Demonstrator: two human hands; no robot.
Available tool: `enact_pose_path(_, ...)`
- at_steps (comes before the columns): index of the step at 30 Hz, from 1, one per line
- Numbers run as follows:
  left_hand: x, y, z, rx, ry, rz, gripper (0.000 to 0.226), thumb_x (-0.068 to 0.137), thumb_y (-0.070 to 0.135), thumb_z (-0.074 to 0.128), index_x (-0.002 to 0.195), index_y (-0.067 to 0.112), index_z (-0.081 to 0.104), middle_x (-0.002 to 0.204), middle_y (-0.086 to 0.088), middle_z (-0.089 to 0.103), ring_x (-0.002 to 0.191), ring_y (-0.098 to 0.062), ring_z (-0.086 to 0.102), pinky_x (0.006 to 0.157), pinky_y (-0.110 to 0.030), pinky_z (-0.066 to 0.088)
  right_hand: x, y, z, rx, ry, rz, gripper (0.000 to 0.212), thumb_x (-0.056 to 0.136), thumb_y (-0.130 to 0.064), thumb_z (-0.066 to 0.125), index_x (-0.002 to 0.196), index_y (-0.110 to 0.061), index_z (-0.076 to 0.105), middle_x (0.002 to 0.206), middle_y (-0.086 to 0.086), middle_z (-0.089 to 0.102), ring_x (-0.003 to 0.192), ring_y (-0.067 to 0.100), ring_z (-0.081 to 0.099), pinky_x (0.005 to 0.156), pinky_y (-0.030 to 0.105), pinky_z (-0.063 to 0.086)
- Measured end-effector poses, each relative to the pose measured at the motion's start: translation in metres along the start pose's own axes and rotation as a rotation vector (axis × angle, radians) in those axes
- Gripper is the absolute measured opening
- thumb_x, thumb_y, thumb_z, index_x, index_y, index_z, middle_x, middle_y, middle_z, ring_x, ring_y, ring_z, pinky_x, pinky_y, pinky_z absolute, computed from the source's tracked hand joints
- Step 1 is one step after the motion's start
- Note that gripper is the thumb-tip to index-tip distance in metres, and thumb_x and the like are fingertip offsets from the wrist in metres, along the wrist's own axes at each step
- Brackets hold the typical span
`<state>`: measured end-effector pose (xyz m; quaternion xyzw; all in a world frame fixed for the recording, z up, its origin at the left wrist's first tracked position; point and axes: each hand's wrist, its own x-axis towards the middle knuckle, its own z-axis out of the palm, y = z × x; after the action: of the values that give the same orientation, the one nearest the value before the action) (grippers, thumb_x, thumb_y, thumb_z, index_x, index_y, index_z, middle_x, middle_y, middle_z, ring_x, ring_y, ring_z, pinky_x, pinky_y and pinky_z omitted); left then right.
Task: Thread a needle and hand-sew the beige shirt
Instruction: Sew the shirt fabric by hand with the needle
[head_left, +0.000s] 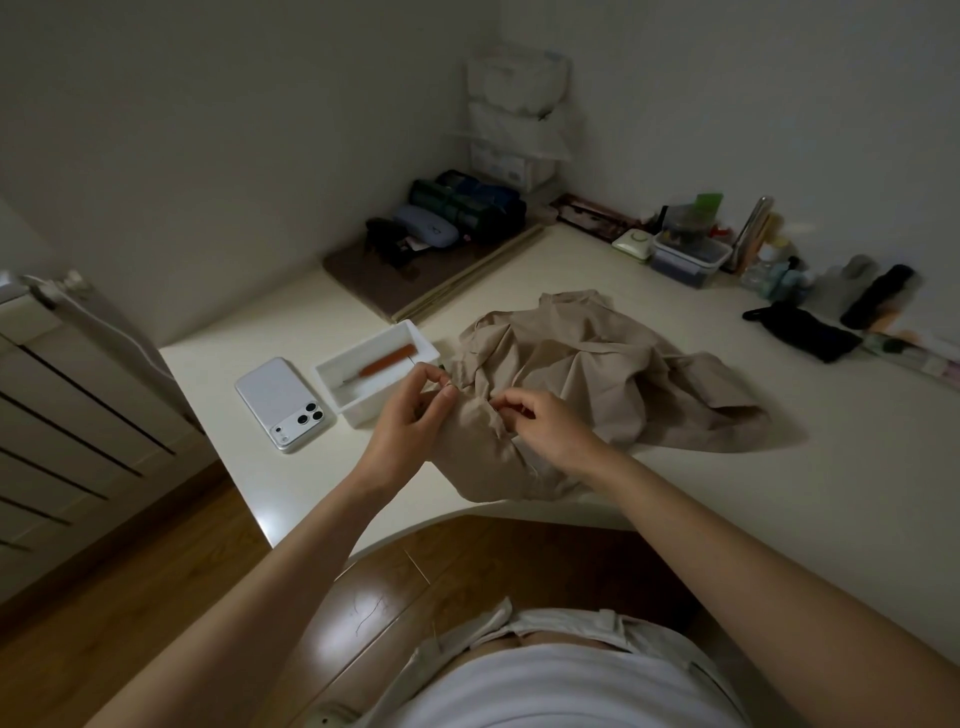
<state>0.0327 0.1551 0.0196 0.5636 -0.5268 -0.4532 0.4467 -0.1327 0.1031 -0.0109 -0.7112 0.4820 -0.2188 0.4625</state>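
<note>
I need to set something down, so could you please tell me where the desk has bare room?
Widest patch: desk right of the beige shirt, nearer than the black pouch. Smaller strip: between shirt and clear lidded box. Crowded: the back-right clutter, and the left, with white tray and phone.

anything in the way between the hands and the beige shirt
Nothing visible. The left hand pinches the beige shirt at its near edge and the right hand touches it; the white tray sits beside them.

One beige shirt (597, 364), one left hand (415, 415), one right hand (545, 423), one phone (280, 400), one tray (363, 411) (one orange-handled tool (389, 359) inside)
</note>
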Motion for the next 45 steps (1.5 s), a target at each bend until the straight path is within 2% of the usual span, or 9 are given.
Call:
enact_pose_path(3,0.001,0.000,0.000,0.014,0.012,0.013,0.011,0.098,0.024,0.045,0.091,0.017,0.049,0.082,-0.024,0.060,0.068,-0.022,0.054,0.052,-0.025,0.041,-0.001,0.002,0.001,0.083,-0.047,-0.027,0.023,0.099,-0.017,0.048,0.116,-0.015,0.063,0.114,0.004,0.065,0.107,0.016,0.059,0.096,0.032,0.048)
enact_pose_path(11,0.003,0.000,0.001,-0.003,0.009,0.005,0.009,0.098,0.021,0.045,0.093,0.014,0.049,0.075,-0.009,0.063,0.061,-0.013,0.057,0.050,-0.023,0.045,-0.002,0.000,0.002,0.257,-0.081,-0.053,0.020,0.098,-0.013,0.047,0.111,-0.018,0.062,0.110,0.000,0.063,0.108,0.013,0.058,0.093,0.022,0.048)
enact_pose_path(21,0.004,-0.003,0.000,0.013,0.002,0.004,0.009,0.099,0.022,0.045,0.093,0.017,0.050,0.076,-0.002,0.064,0.062,-0.005,0.060,0.052,-0.019,0.048,-0.006,0.001,0.003,0.279,-0.120,-0.050,0.019,0.098,-0.015,0.047,0.107,-0.023,0.062,0.106,-0.006,0.063,0.108,0.012,0.058,0.094,0.024,0.048)
enact_pose_path(25,0.004,-0.003,0.001,0.014,-0.003,0.000,0.008,0.098,0.022,0.045,0.092,0.018,0.050,0.076,-0.006,0.064,0.061,-0.008,0.059,0.049,-0.019,0.046,-0.008,0.000,0.003,0.285,-0.130,-0.039,0.021,0.099,-0.016,0.046,0.113,-0.022,0.061,0.114,-0.002,0.062,0.112,0.013,0.056,0.098,0.027,0.047)
enact_pose_path(29,0.005,-0.006,0.003,-0.002,-0.029,-0.002,0.008,0.098,0.017,0.044,0.093,0.014,0.048,0.074,-0.011,0.062,0.061,-0.020,0.056,0.047,-0.023,0.045,-0.011,-0.006,0.002,0.315,-0.151,-0.072,0.022,0.098,-0.014,0.047,0.110,-0.026,0.061,0.108,-0.009,0.062,0.109,0.006,0.057,0.095,0.020,0.048)
enact_pose_path(34,0.007,-0.010,0.005,0.055,-0.045,0.013,0.009,0.099,0.014,0.045,0.091,0.015,0.049,0.068,-0.006,0.061,0.056,-0.014,0.055,0.047,-0.025,0.045,-0.014,-0.009,0.002,0.347,-0.181,-0.100,0.024,0.098,-0.015,0.046,0.108,-0.032,0.060,0.108,-0.015,0.062,0.107,-0.003,0.056,0.093,0.014,0.046)
enact_pose_path(39,0.007,-0.011,0.007,0.075,-0.079,0.016,0.010,0.098,0.015,0.045,0.090,0.016,0.050,0.086,-0.035,0.059,0.070,-0.031,0.056,0.061,-0.045,0.048,-0.014,-0.008,0.001,0.391,-0.187,-0.082,0.024,0.098,-0.012,0.047,0.110,-0.027,0.062,0.107,-0.012,0.064,0.101,-0.003,0.060,0.090,0.015,0.049)
enact_pose_path(42,0.007,-0.012,0.007,0.122,-0.093,0.025,0.011,0.098,0.015,0.046,0.090,0.017,0.051,0.089,-0.032,0.060,0.076,-0.046,0.058,0.064,-0.057,0.051,-0.015,-0.006,0.001,0.388,-0.192,-0.080,0.024,0.097,-0.010,0.048,0.110,-0.023,0.062,0.104,-0.011,0.064,0.095,-0.007,0.061,0.082,0.013,0.049)
enact_pose_path(45,0.009,-0.015,0.007,0.160,-0.091,0.013,0.010,0.098,0.014,0.047,0.090,0.016,0.051,0.090,-0.031,0.061,0.079,-0.047,0.059,0.063,-0.058,0.051,-0.015,-0.004,0.002,0.418,-0.187,-0.075,0.023,0.097,-0.009,0.048,0.110,-0.020,0.063,0.104,-0.008,0.066,0.097,-0.003,0.063,0.082,0.014,0.049)
